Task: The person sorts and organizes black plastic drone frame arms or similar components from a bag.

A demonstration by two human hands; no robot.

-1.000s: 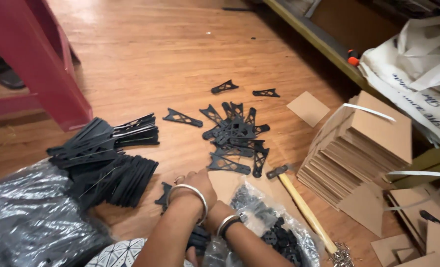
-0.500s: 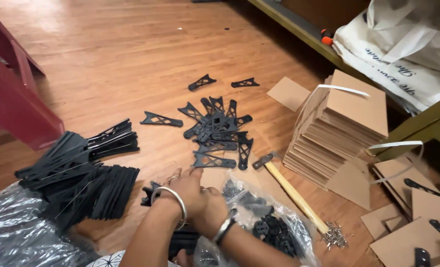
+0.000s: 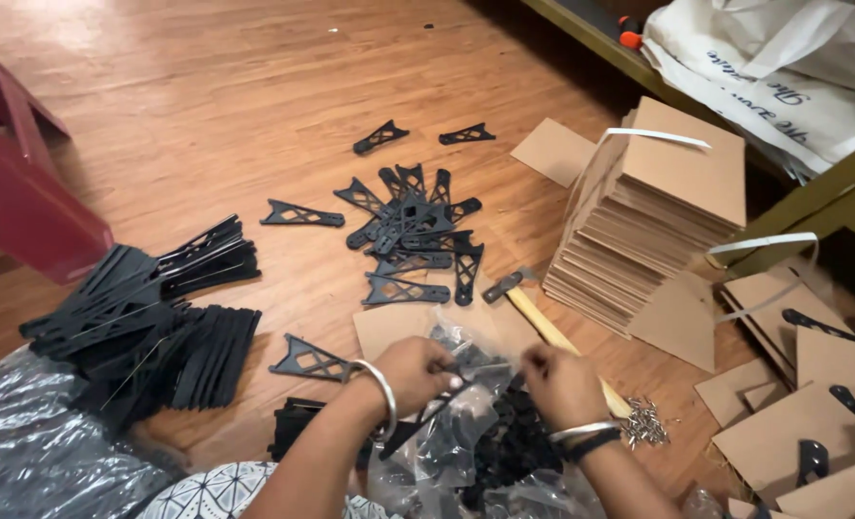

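Hands have split apart since half a second ago: they were bunched together over the clear plastic bag (image 3: 466,432), now each grips a side of its mouth.

Left hand (image 3: 410,373): fingers curled shut, pinching the bag's crinkled edge; a black bracket (image 3: 310,359) lies on the floor just beside its wrist. Right hand (image 3: 562,383): fingers closed on the bag's opposite edge, whether they also hold a part I can't tell. Bag sits on the wood floor (image 3: 206,115) at the bottom edge of view, full of small black parts. Hammer (image 3: 543,322) touches the right hand's far side, nails (image 3: 646,423) near its handle end. Loose bracket pile (image 3: 413,231) mid-floor, cardboard stack (image 3: 653,226) towards the right edge, stacked black brackets (image 3: 148,317) left.
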